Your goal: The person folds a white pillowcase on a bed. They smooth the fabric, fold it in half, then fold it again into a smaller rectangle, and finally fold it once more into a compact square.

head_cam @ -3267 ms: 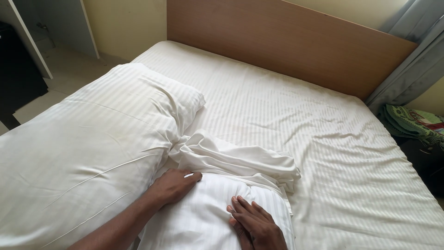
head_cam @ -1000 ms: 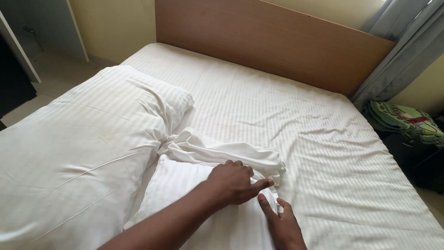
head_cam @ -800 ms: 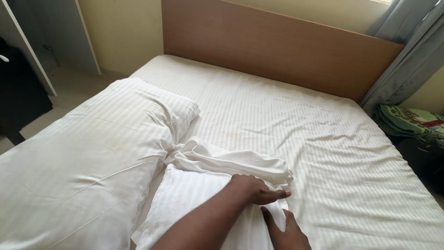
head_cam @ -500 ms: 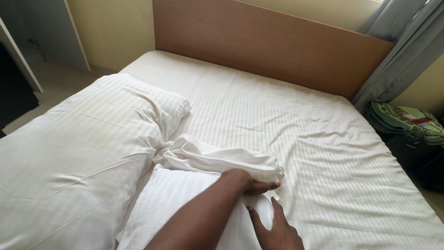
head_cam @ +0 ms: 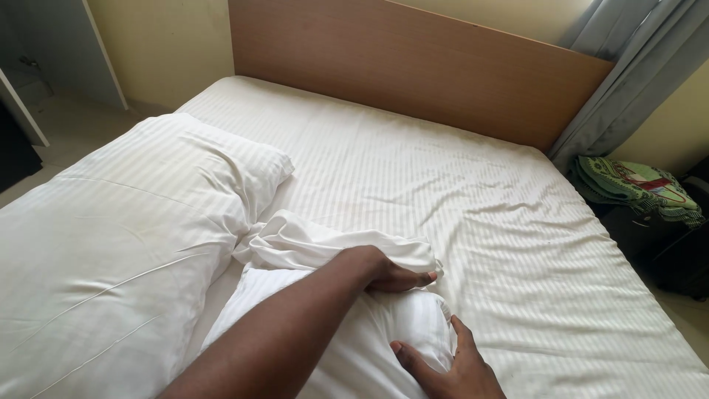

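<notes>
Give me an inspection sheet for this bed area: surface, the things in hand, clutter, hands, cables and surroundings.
Surface: bed with a white striped sheet, wrinkled toward the right.
Things in hand: small pillow with its loose pillowcase end bunched at the top.
Clutter: large pillow lying at left, beside the small one.
Hands: left hand grips the pillowcase opening; right hand presses the pillow's corner.
Cables: nothing seen.
Surroundings: wooden headboard, grey curtain, folded green cloth at right.
</notes>
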